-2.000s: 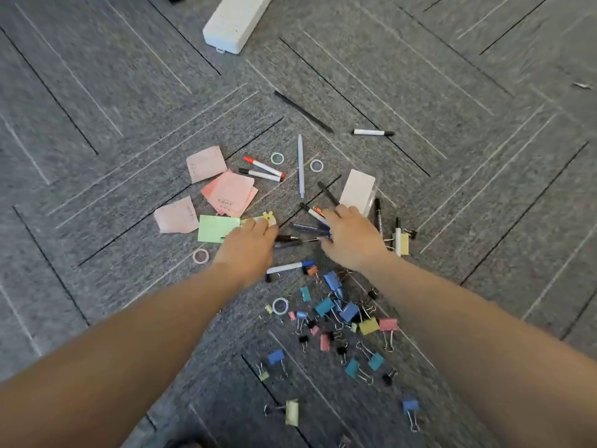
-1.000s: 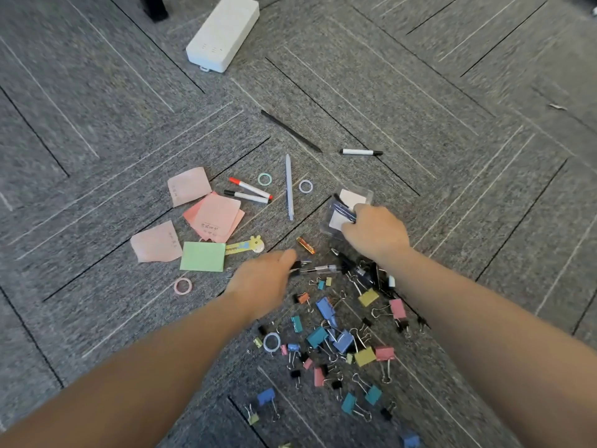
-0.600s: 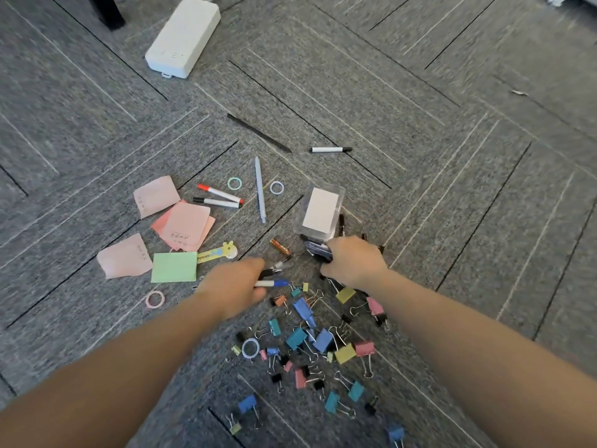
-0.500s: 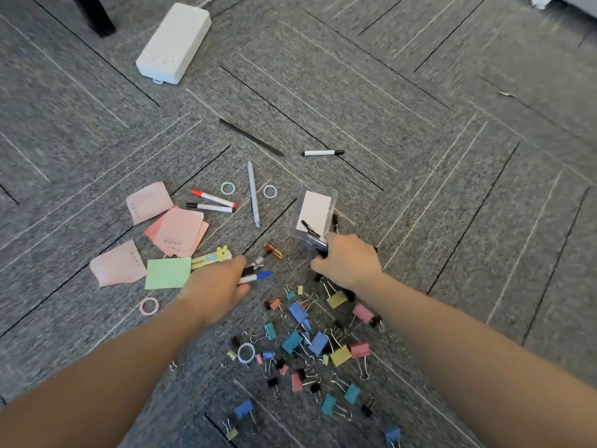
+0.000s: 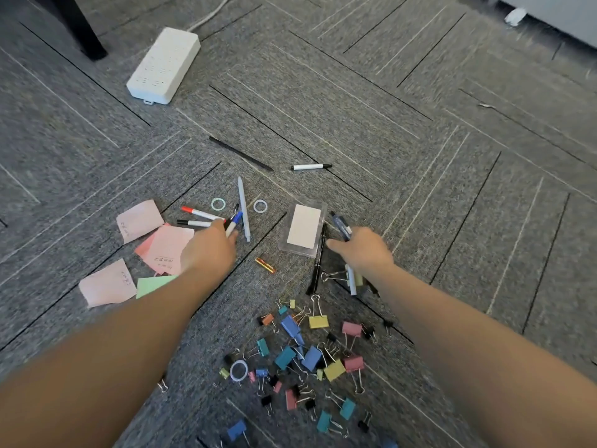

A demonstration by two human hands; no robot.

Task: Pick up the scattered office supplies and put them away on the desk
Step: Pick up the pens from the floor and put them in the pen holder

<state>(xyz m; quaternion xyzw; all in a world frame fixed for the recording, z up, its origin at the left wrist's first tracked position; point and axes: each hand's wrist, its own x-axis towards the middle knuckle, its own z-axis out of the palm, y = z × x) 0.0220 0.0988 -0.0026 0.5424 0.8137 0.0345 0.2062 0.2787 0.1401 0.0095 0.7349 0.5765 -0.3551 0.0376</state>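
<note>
Grey carpet (image 5: 420, 156) holds binder clips (image 5: 300, 357) and sticky notes (image 5: 168, 250) around both hands, left (image 5: 210, 253) and right (image 5: 361, 252), each gripping pens.

pens (image 5: 243, 208), pink and green notes (image 5: 168, 248), and coloured binder clips (image 5: 300, 354) lie scattered on the carpet.

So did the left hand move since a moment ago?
Yes. The left hand went up and left, away from the binder clips, and now sits beside the pink sticky notes, holding pens.
</note>
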